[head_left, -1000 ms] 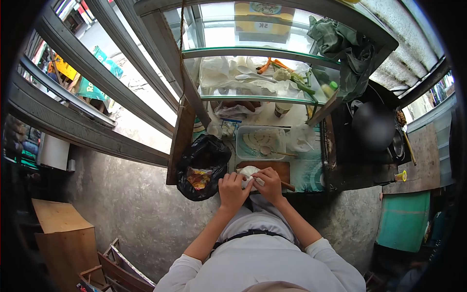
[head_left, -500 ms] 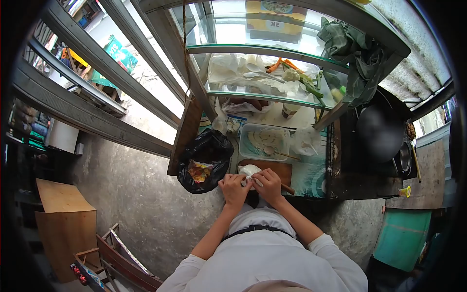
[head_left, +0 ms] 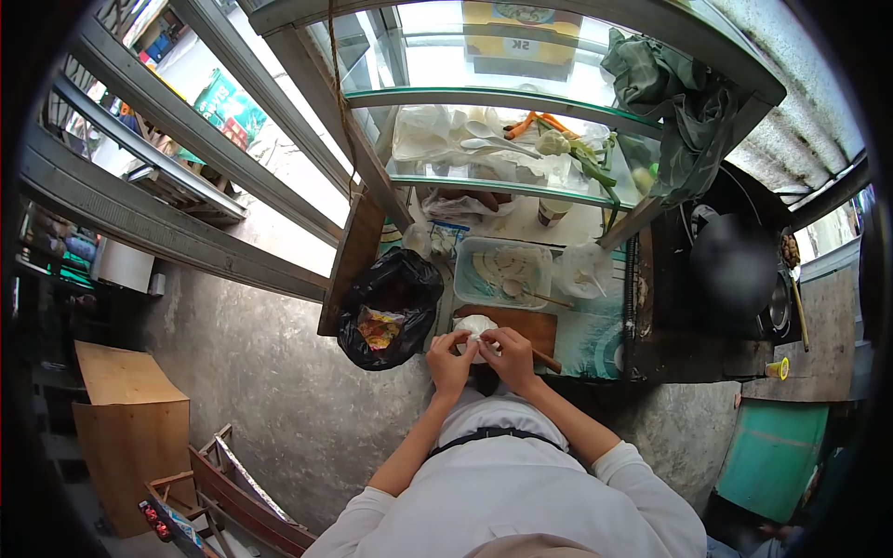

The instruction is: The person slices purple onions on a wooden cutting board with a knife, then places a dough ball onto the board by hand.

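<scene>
A small white plastic bag [head_left: 475, 324], rounded and full-looking, rests at the near edge of the brown cutting board [head_left: 532, 327]. My left hand [head_left: 449, 364] pinches its gathered top from the left, fingers bent. From the right, my right hand [head_left: 509, 359] pinches the same top, and the fingertips of both hands nearly meet. Whatever fills the bag is hidden. A brown handle [head_left: 547, 361] sticks out beside my right hand. Left of my left hand sits an open black plastic bag [head_left: 389, 302] with a red and yellow wrapper [head_left: 379, 329] in it.
Beyond the board stands a clear plastic tub [head_left: 503, 271] with a ladle in it, beside a clear bag [head_left: 586, 271]. A glass case [head_left: 502, 98] rises behind, its shelf edge low overhead. A dark wok [head_left: 735, 256] is at the right.
Less of the white bag's twisted ends shows between my fingertips, and my hands have shifted slightly. The whole view has moved a little.
</scene>
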Demonstrator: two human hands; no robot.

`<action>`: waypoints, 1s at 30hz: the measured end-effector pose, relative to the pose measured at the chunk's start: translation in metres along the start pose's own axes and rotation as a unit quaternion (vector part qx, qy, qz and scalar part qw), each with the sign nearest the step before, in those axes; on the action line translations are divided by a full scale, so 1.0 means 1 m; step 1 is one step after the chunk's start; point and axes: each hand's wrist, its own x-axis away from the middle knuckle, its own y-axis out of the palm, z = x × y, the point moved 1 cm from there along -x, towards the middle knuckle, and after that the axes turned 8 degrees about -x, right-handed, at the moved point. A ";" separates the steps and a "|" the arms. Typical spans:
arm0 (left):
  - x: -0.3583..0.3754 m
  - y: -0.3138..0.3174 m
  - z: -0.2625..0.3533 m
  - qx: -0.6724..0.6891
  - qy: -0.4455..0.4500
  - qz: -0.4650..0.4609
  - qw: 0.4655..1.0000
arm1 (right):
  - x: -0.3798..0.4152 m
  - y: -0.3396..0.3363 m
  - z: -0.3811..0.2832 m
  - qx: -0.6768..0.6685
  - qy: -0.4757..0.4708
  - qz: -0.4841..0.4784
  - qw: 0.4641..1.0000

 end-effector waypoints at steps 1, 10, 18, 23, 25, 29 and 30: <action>0.000 -0.002 0.004 -0.003 0.002 0.010 1.000 | -0.001 0.000 0.000 -0.002 0.001 0.005 1.000; 0.002 0.000 -0.002 -0.020 -0.072 -0.062 0.995 | 0.004 0.001 0.006 0.012 -0.053 -0.013 0.998; 0.003 0.003 0.001 -0.052 0.049 0.000 0.997 | -0.009 -0.007 -0.004 -0.025 0.019 -0.089 0.996; -0.014 -0.018 0.030 -0.188 0.135 -0.068 0.970 | -0.016 -0.006 0.007 -0.023 0.020 -0.139 0.990; -0.018 -0.024 0.041 -0.221 0.148 -0.079 0.961 | -0.019 -0.008 0.005 -0.050 0.046 -0.149 0.987; -0.019 -0.021 0.026 -0.101 0.168 -0.111 0.974 | -0.016 -0.015 0.012 -0.105 0.088 -0.154 0.979; -0.019 -0.021 0.022 -0.093 0.196 -0.119 0.969 | -0.014 -0.019 0.014 -0.096 0.077 -0.157 0.980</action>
